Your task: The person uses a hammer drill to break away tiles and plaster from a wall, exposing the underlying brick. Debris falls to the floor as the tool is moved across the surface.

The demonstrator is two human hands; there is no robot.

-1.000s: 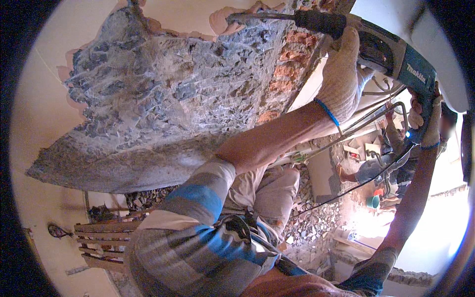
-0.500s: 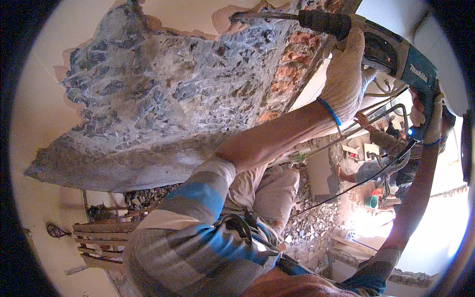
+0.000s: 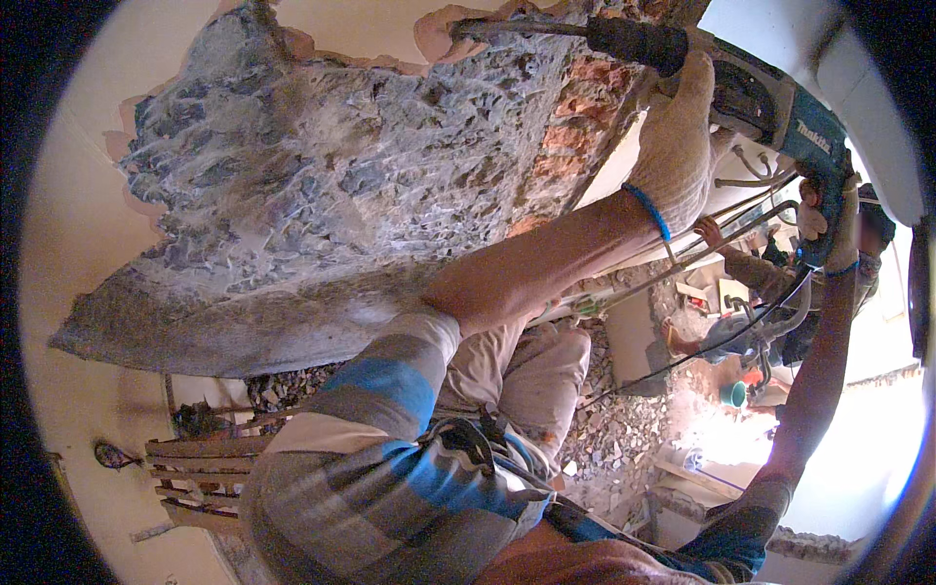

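A teal and black rotary hammer (image 3: 814, 132) is held up high at the upper right, its long chisel bit (image 3: 536, 27) pointing left. The bit's tip meets the broken plaster edge at the top of the wall. My left hand (image 3: 678, 146), in a whitish knit glove with a blue cuff, is closed around the tool just behind its black front collar; the fingers are partly hidden. My right hand (image 3: 837, 219), gloved too, grips the rear handle. A black power cord (image 3: 682, 359) runs down from the handle. Exposed rough grey masonry (image 3: 341, 166) and red brick (image 3: 570, 127) lie beneath the bit.
Rubble (image 3: 609, 439) covers the floor below. Another person (image 3: 780, 283) is at lower right, near a green bucket (image 3: 733, 394). Metal poles (image 3: 702, 252) cross behind my arms. A slatted wooden piece (image 3: 210, 473) stands at lower left, near a cable loop (image 3: 117, 455) on the wall.
The rear of the rotary hammer and my right hand have shifted slightly left. The bit's tip stays at nearly the same plaster edge, and both hands keep their grip.
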